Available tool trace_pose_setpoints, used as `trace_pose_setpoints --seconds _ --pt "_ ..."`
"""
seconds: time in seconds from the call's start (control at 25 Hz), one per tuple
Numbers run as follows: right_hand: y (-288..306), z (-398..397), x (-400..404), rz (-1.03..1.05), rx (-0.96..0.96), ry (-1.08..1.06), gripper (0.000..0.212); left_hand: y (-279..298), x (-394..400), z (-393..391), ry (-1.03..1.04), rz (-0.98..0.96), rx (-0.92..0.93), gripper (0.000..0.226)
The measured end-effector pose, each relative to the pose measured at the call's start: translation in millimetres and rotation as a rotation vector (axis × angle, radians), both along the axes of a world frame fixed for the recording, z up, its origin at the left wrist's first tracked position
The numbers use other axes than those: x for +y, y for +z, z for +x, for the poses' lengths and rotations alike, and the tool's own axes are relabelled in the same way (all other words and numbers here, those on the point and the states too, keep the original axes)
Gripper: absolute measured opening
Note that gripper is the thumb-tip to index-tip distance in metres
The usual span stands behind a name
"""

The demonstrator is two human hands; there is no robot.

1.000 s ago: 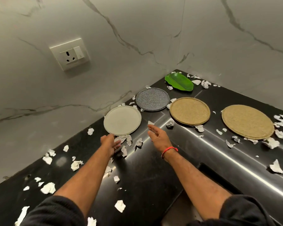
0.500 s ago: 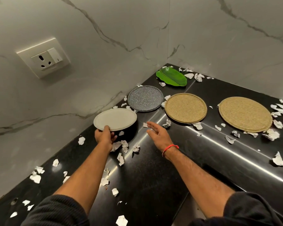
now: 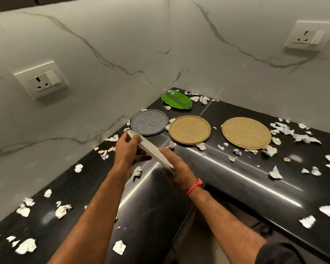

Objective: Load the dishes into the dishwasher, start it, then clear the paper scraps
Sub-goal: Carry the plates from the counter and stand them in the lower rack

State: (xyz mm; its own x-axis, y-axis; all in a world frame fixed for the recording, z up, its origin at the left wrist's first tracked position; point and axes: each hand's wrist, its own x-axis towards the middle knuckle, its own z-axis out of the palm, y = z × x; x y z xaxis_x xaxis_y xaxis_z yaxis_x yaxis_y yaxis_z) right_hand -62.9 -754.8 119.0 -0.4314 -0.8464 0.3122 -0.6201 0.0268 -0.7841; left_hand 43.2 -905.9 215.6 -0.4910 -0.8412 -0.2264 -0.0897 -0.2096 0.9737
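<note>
Head view. I hold the pale plate between both hands, lifted clear of the worktop and tilted steeply, so I see it almost edge-on. My left hand grips the far, upper rim, fingers curled over the edge. My right hand takes the near, lower rim; its fingers lie along the plate's face, and I cannot tell how firmly the thumb closes underneath.

Hazard 1: slip. With the plate this steep, I judge that its weight bears on the lower rim. If the right-hand grip is only a resting contact, the plate could slide down onto the worktop edge below my right hand.

Hazard 2: collision. The speckled grey plate lies just beyond my left fingers. Swinging the upper rim outward could strike it.

Hazard 3: scatter. Paper scraps lie under and beside both hands. A fast sweep could push them off the worktop and lengthen the clearing step.

Remaining load: two tan woven plates right of my fingers, and a green leaf-shaped dish beyond them in the corner. All rest flat on the worktop. The dishwasher is not in view, so I cannot judge the carry path.
</note>
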Motion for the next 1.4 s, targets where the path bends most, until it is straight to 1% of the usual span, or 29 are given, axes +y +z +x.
trace_pose_setpoints --seconds 0.08,0.2,0.24,0.32,0.4,0.48,0.52,0.56,0.6,0.68,0.76,0.8,0.88,1.0,1.12,1.28,1.4 --pt "-2 0 42 -0.063 -0.003 -0.039 0.057 7 43 -10 -0.143 0.065 -0.011 0.021" --pt "-10 2 105 -0.152 0.025 -0.156 0.051 6 103 -21 -0.286 0.062 -0.048 0.024" --pt "-12 4 125 -0.189 0.020 -0.200 0.051 5 121 -24 -0.338 0.052 -0.059 0.031" --pt "-16 9 167 -0.251 0.022 -0.278 0.051 0 160 -28 -0.442 0.009 -0.092 0.052" --pt "-20 18 206 -0.256 0.000 -0.358 0.049 -9 198 -31 -0.533 -0.019 -0.117 0.075" --pt "-20 28 244 -0.249 -0.041 -0.468 0.049 -19 236 -34 -0.636 0.000 -0.152 0.098" --pt "-18 34 262 -0.254 -0.043 -0.533 0.047 -24 255 -35 -0.703 -0.006 -0.171 0.105" --pt "-17 40 279 -0.262 -0.042 -0.597 0.045 -30 271 -35 -0.776 -0.026 -0.176 0.107" --pt "-16 47 295 -0.265 -0.045 -0.666 0.041 -37 286 -32 -0.850 -0.050 -0.165 0.105" --pt "-14 66 324 -0.262 -0.072 -0.850 0.032 -51 316 -22 -0.996 -0.057 -0.131 0.087" --pt "-16 92 352 -0.263 -0.110 -1.018 0.032 -72 339 -5 -1.095 -0.042 -0.160 0.065" --pt "-19 108 365 -0.252 -0.119 -1.080 0.032 -84 352 5 -1.130 -0.027 -0.190 0.060" --pt "-30 142 393 -0.215 -0.192 -1.190 0.029 -106 380 28 -1.214 0.020 -0.271 0.057" --pt "-45 188 432 -0.177 -0.262 -1.316 0.031 -124 417 63 -1.321 0.060 -0.350 0.044" --pt "-55 220 461 -0.111 -0.359 -1.386 0.028 -132 448 84 -1.434 0.037 -0.386 0.037" --pt "-61 251 502 -0.069 -0.411 -1.484 0.021 -136 491 96 -1.548 -0.030 -0.412 0.035" --pt "-67 272 540 -0.042 -0.427 -1.527 0.024 -138 531 101 -1.597 -0.054 -0.439 0.034"
